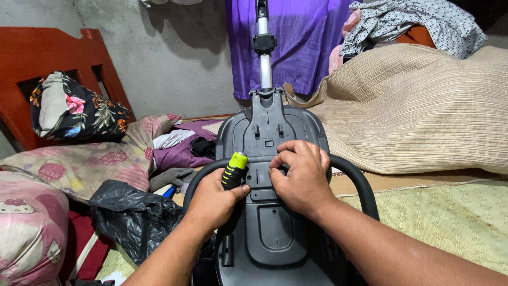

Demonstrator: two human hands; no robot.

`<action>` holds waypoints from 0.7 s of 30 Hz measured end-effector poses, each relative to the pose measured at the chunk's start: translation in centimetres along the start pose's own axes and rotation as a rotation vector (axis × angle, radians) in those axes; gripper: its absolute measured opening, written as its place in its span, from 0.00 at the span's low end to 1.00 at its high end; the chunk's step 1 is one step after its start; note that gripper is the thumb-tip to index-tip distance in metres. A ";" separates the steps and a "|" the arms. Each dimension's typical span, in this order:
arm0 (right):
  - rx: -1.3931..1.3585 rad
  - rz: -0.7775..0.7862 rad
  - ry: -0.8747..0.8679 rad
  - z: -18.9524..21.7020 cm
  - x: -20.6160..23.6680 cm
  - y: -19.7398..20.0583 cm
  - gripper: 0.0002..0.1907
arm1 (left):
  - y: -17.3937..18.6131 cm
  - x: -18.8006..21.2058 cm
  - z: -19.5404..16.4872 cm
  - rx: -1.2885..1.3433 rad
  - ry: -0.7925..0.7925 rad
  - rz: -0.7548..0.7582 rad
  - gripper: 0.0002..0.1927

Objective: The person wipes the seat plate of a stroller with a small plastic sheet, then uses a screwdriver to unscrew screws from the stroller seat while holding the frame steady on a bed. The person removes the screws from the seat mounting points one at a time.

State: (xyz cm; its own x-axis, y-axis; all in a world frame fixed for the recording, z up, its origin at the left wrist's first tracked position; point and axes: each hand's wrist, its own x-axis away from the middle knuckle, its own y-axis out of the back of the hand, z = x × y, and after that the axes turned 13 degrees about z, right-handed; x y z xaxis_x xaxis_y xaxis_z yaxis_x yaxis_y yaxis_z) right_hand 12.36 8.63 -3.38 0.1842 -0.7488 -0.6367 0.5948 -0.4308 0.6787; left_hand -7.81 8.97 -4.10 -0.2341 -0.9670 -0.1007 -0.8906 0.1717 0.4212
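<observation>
The left hand (211, 204) is clenched around a screwdriver (233, 170) with a black and yellow-green grip. The handle end points up and away, so the shaft runs down under the fist, out of sight; whether its tip touches anything cannot be told. The right hand (301, 177) rests on the dark grey plastic shell (270, 233), its fingers (283, 159) curled and pressing near a slot at the middle, holding nothing but seemingly steadying the part. The shell stands upright between the forearms on the bed (450, 228), likely propped so that its back faces the person. A curved black bar (360, 182) loops behind it, and a metal tube (265, 69) rises from its top. Pillows (79, 159) and a black bag (132, 214) lie to the left.
</observation>
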 end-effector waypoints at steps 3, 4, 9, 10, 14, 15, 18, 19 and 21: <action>-0.010 -0.014 0.006 0.0 0.0 0.0 0.03 | 0.0 0.0 0.0 -0.018 -0.013 0.004 0.18; -0.007 -0.020 0.014 0.0 0.1 0.0 0.03 | 0.0 0.0 0.0 -0.015 -0.014 0.003 0.18; 0.020 -0.043 0.067 0.0 0.5 0.1 0.10 | 0.0 -0.1 0.1 0.002 -0.022 0.006 0.18; 0.033 -0.040 0.076 0.0 0.6 0.2 0.14 | 0.0 -0.1 0.1 -0.005 -0.018 0.005 0.18; 0.093 -0.013 0.071 0.0 0.7 0.4 0.35 | 0.0 -0.1 0.1 -0.021 -0.010 -0.005 0.17; 0.104 0.001 0.061 0.1 0.6 0.4 0.40 | 0.0 0.0 0.1 -0.022 -0.011 -0.009 0.17; 0.151 0.050 0.018 0.0 -0.1 0.4 0.53 | 0.0 0.1 0.1 -0.069 -0.002 -0.031 0.17; 0.171 0.070 -0.005 0.0 -0.3 0.3 0.56 | 0.0 0.0 0.1 -0.054 -0.019 -0.026 0.17; 0.180 0.094 -0.039 0.1 -0.5 0.2 0.55 | 0.1 0.0 0.1 -0.027 -0.048 -0.020 0.17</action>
State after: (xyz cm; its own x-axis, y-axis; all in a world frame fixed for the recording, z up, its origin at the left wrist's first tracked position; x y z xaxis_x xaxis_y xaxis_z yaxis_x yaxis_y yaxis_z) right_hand 12.36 8.85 -2.89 0.1999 -0.8070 -0.5557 0.4260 -0.4392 0.7910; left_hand -7.91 8.97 -4.13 -0.2359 -0.9597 -0.1524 -0.8843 0.1470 0.4431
